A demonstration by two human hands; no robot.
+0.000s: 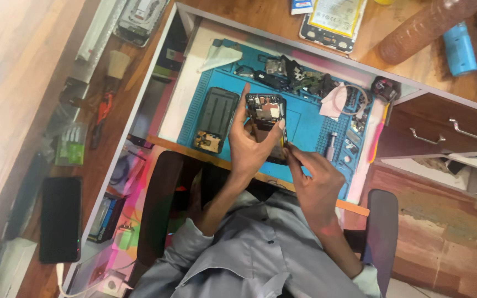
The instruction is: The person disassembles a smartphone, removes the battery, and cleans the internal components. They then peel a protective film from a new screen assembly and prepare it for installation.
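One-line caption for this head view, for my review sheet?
Left hand holds an opened smartphone over a blue repair mat while the right hand works at its lower edge.

Blue mat [305, 127], brown bottle [423, 25], black phone [60, 219], drawer handles [451, 132]

The single head camera looked steeply down from above the seated person, close over the blue work mat [305, 127]. It faced toward twelve o'clock, the wooden desk [23, 83] filling nine o'clock.
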